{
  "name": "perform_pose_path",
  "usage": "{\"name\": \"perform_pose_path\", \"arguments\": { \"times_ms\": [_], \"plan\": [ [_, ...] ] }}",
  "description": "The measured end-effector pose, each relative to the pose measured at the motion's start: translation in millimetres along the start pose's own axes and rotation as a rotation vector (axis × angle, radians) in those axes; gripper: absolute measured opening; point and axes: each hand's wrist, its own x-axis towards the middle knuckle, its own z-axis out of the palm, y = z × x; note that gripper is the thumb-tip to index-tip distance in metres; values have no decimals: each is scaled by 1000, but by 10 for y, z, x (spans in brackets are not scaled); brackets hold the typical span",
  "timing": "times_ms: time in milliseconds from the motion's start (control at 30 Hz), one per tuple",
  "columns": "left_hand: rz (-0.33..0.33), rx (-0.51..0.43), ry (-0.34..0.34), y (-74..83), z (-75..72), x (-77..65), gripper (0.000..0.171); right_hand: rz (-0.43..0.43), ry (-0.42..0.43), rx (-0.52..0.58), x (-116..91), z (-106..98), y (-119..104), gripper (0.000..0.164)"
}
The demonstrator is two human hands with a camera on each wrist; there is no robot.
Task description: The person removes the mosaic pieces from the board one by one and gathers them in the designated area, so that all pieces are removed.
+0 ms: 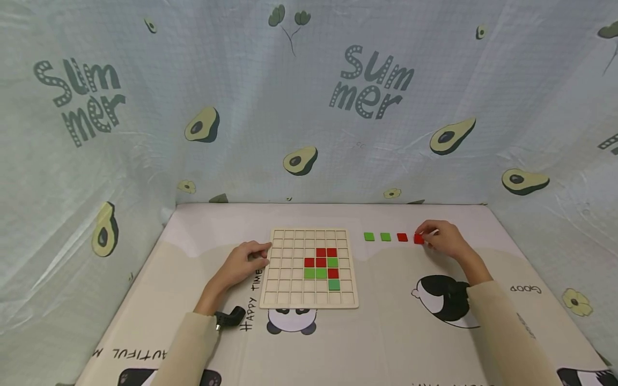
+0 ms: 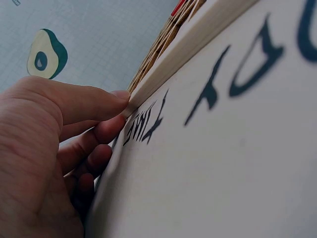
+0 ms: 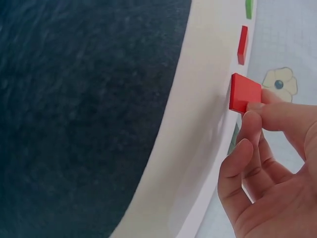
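Observation:
My right hand [image 1: 441,238] pinches a red square tile [image 3: 244,93] between thumb and fingertips at the right end of a short row of tiles. In the right wrist view the held tile stands tilted, and the other fingers curl below it. My left hand [image 1: 243,262] is at the left edge of a wooden grid board [image 1: 285,279]. Its fingertips touch the rim, as the left wrist view also shows. Several red tiles [image 1: 321,262] and green tiles [image 1: 315,273] sit in cells right of the board's middle.
Left of the held tile lie a red tile [image 1: 402,237] and two green tiles, one of them a green tile [image 1: 369,236] nearest the board. A printed cloth [image 1: 386,332] covers the table. Avocado-patterned sheeting [image 1: 251,80] rises behind and at both sides.

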Motion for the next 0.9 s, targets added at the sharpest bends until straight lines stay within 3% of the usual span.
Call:
{"name": "perform_pose_path", "arguments": {
  "times_ms": [900],
  "plan": [
    [12,-4,8,14,-2,7,49,11,-39,-128,82,6,-32,31]
  ]
}}
